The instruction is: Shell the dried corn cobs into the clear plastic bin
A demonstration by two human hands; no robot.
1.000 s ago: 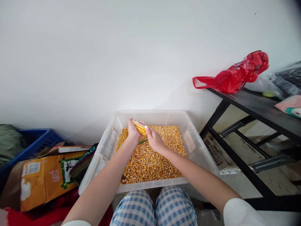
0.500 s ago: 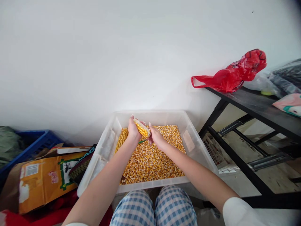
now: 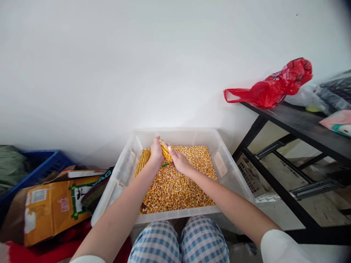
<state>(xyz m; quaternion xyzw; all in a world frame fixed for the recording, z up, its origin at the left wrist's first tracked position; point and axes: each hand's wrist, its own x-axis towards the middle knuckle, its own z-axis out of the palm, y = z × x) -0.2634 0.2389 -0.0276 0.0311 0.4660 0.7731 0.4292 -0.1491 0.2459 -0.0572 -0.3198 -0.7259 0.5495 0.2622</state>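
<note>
Between my two hands is a corn cob [image 3: 165, 151] with yellow kernels and a pale, stripped strip near its upper end. My left hand [image 3: 157, 151] is wrapped round its left side. My right hand [image 3: 179, 160] grips the lower right part, thumb pressed on the kernels. Both are held above a translucent plastic bin [image 3: 231, 175] in front of my knees. Loose corn kernels [image 3: 178, 193] cover much of its bottom. More whole cobs [image 3: 143, 160] lie at the bin's left, partly behind my left hand. A small green object [image 3: 166, 164] shows beneath my hands, its kind unclear.
At right stands a black-framed table [image 3: 293, 120] bearing a red plastic bag [image 3: 274, 87] and other bags. A light plastic basket [image 3: 249, 175] sits beneath it. To the left are an orange cardboard box [image 3: 52, 204] and a blue crate [image 3: 49, 160]. A white wall rises behind the bin.
My right hand has shifted left and closer over the cob, its thumb now on the kernels. The cob has turned, so less of its pale strip shows.
</note>
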